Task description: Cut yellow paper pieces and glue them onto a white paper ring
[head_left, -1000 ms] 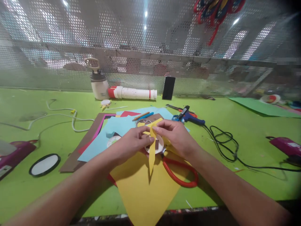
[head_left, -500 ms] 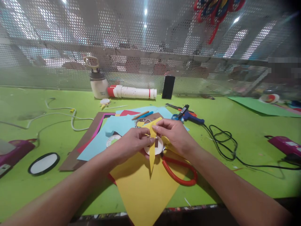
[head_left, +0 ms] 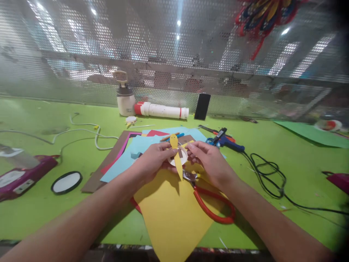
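My left hand [head_left: 151, 160] is closed on a small white disc [head_left: 184, 154], with the thumb over its face. Lying across that disc is a yellow paper cutout [head_left: 178, 164] with a rounded head, two dark eye dots and a long pointed tail. Small brown patches show beside it. My right hand [head_left: 208, 156] pinches a yellow paper piece [head_left: 188, 144] just right of the disc; its full shape is hidden by the fingers. Below lie scissors [head_left: 228, 219] with red handles, on a large yellow paper sheet [head_left: 174, 218].
Blue paper [head_left: 117, 171] and brown cardboard [head_left: 94, 180] lie to the left. A blue glue gun [head_left: 231, 143] with a looping black cord lies right. Behind stand a spray bottle [head_left: 126, 103], a white tube [head_left: 166, 111] and a phone [head_left: 202, 106]. A black-rimmed disc [head_left: 67, 182] lies left.
The cutout's rounded head with its eye dots is now uncovered. My right hand has moved off it to the right with a yellow paper piece. The view has shifted left.
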The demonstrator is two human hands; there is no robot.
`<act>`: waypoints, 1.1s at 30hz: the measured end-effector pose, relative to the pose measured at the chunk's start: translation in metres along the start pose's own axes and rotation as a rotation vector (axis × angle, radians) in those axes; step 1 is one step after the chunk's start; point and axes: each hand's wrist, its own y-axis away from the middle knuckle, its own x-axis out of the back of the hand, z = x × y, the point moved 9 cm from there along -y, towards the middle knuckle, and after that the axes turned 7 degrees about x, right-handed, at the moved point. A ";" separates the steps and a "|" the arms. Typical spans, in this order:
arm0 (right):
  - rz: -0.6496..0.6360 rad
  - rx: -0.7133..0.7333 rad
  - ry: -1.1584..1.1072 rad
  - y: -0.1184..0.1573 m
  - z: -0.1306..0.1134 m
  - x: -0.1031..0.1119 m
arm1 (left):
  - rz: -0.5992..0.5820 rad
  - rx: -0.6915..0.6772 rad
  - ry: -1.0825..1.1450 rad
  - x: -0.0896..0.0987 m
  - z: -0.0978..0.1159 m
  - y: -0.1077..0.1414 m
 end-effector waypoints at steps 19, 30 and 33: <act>-0.230 -0.167 0.001 0.016 0.017 -0.031 | 0.096 -0.091 0.096 0.019 0.008 -0.005; -0.228 -0.133 0.003 0.017 0.010 -0.030 | 0.098 -0.070 0.133 0.023 0.006 -0.008; -0.159 -0.083 0.041 0.013 0.004 -0.023 | 0.127 -0.056 0.125 0.026 0.006 -0.009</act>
